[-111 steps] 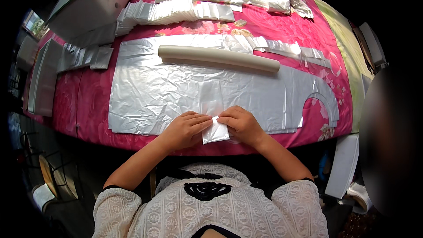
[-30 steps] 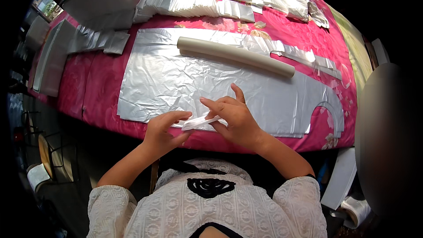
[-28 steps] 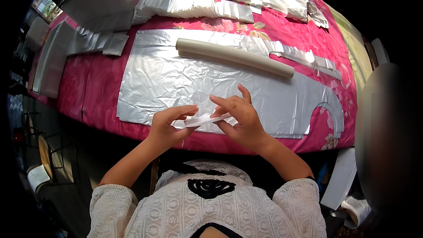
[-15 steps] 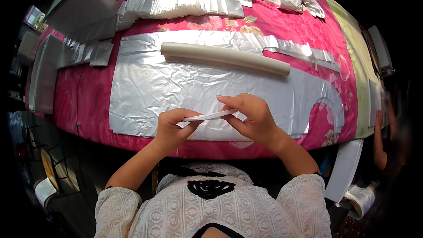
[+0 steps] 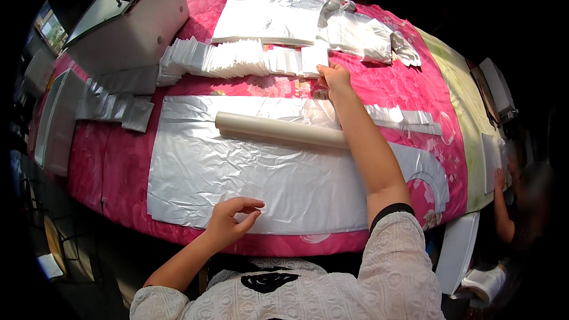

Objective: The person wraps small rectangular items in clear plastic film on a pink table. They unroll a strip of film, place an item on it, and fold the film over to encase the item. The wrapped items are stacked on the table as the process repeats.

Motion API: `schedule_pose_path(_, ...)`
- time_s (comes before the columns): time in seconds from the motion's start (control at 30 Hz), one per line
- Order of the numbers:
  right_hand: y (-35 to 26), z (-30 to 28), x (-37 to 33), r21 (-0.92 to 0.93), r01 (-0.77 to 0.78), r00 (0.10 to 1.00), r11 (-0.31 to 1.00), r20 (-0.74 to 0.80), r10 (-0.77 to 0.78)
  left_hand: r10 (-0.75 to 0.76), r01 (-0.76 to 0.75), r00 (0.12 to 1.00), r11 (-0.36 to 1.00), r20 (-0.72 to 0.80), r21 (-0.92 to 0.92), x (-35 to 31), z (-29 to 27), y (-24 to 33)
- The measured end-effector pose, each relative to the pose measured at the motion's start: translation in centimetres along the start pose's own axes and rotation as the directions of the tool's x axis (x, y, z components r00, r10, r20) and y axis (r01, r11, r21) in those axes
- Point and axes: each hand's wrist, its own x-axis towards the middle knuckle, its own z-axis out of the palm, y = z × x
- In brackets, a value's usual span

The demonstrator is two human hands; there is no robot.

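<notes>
My right hand (image 5: 335, 78) is stretched to the far side of the table, pinching the edge of a flat folded white plastic bag (image 5: 315, 61) at the right end of a row of folded bags (image 5: 234, 58). My left hand (image 5: 232, 222) hovers over the near edge of a stack of large white plastic bags (image 5: 284, 184), thumb and fingers apart, holding nothing. Across that stack lies a long off-white tube (image 5: 278, 130); my right forearm hides its right end. Cut-out handles curve at the stack's right side.
A pink floral cloth (image 5: 127, 172) covers the table. Behind the row lie a flat bag stack (image 5: 267, 18) and crumpled bags (image 5: 361, 35). A white box (image 5: 133, 35) and an upright white container (image 5: 58, 124) stand left, near more folded bags (image 5: 137, 114). Another person's arm (image 5: 502, 207) reaches in at right.
The folded bag held between both hands has gone with my right hand to the row's far right end. My left hand has let go and stays near me. The view has tilted up.
</notes>
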Motion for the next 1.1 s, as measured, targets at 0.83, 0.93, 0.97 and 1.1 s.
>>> schedule_pose_path(0.83, 2.5, -10.7, -31.6, -0.708, 0.507, 0.849, 0.491, 0.508, -0.145, 0.261, -0.351, 0.934, 0.790, 0.243, 0.503, 4.1, 5.5, 1.5)
schedule_pose_path(0.93, 4.7, -11.5, -30.5, -0.624, 0.651, 0.756, 0.432, 0.582, -0.299, 0.271, -0.364, 0.930, 0.766, 0.247, 0.530, 5.7, 7.9, 0.6)
schedule_pose_path(0.97, 5.3, -12.5, -29.2, -0.628, 0.692, 0.722, 0.356, 0.594, -0.354, 0.279, -0.376, 0.926, 0.745, 0.255, 0.551, 5.8, 8.6, 0.6)
schedule_pose_path(1.1, 5.6, -19.8, -23.8, -0.816, 0.553, 0.796, 0.165, 0.460, -0.393, 0.294, -0.416, 0.909, 0.679, 0.295, 0.605, 6.2, 10.1, 1.2)
